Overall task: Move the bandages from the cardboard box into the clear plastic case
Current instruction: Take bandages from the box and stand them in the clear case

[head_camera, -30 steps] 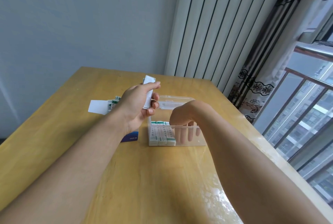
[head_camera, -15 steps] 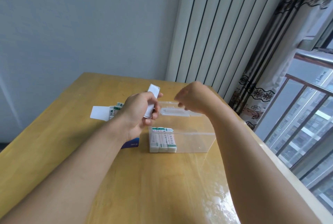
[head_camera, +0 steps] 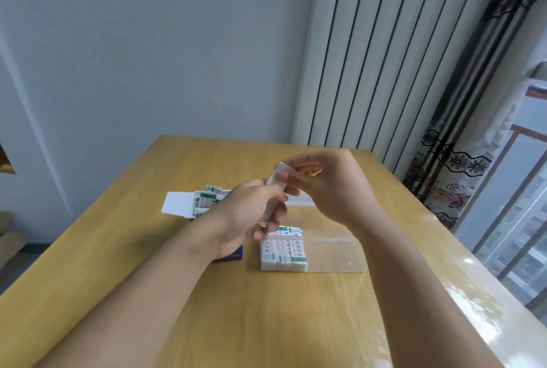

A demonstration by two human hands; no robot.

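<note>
My left hand point(head_camera: 245, 213) is closed around a small stack of white bandages point(head_camera: 276, 181), held upright above the table. My right hand point(head_camera: 331, 187) pinches the top end of that same stack. Below them the clear plastic case point(head_camera: 334, 255) lies open on the table. A row of packed bandages point(head_camera: 282, 249) with green print fills its left end, and the right part holds nothing. The cardboard box point(head_camera: 177, 204), white with a blue side, sits left of the case behind my left wrist. Its flap is open and more bandages point(head_camera: 205, 198) show inside.
The wooden table point(head_camera: 266, 323) reaches to the wall at the back. A striped radiator point(head_camera: 370, 56) and a patterned curtain point(head_camera: 450, 166) stand at the back right. A window point(head_camera: 521, 204) is on the right, past the table edge.
My right hand has come up out of the case and moved left to the stack in my left hand. My left hand has stayed near the box, still holding the bandages.
</note>
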